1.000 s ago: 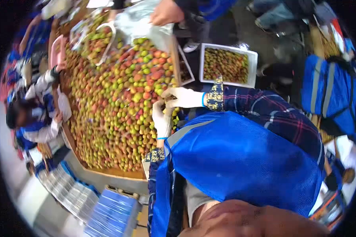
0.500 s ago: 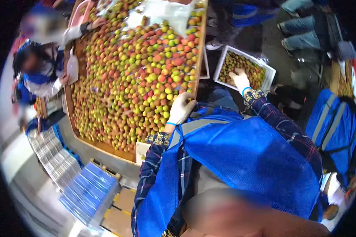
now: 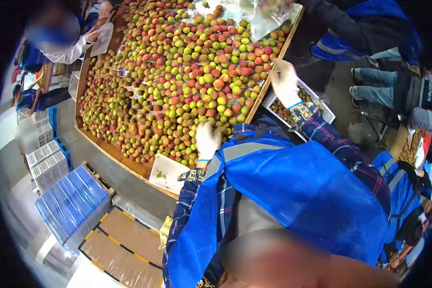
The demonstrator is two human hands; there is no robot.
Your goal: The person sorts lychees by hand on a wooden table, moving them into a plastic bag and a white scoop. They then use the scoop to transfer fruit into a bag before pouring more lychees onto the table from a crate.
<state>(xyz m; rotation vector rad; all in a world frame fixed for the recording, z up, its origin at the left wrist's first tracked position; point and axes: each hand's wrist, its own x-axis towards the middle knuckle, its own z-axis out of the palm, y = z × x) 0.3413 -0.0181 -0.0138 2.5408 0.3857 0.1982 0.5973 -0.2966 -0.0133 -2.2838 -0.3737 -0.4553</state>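
My left hand point(image 3: 208, 139), in a white glove, reaches over the near edge of a broad layer of small round red-and-green fruit that look like lychees point(image 3: 187, 77). Its fingertips are right at the fruit and smeared by motion. The white-gloved right hand point(image 3: 285, 84) is at the table's wooden rim point(image 3: 260, 98), overlapping a white crate point(image 3: 327, 114) that also holds fruit. Blur hides its finger shape, so I cannot tell whether it holds anything. Beside my left wrist, a white tray point(image 3: 170, 174) with a few green bits sits in the table corner.
Across the table a person's hands point(image 3: 95, 30) are by a pale tray point(image 3: 102, 39). At the top right, a person in a blue vest leans by a clear plastic bag point(image 3: 269, 19). Wrapped blue stacks point(image 3: 72, 201) and brown boxes point(image 3: 125, 240) stand on the floor at left.
My right hand has moved from inside the white crate up to the table rim. My left hand has left the rim for the fruit. The view has shifted, showing more of the near tray.
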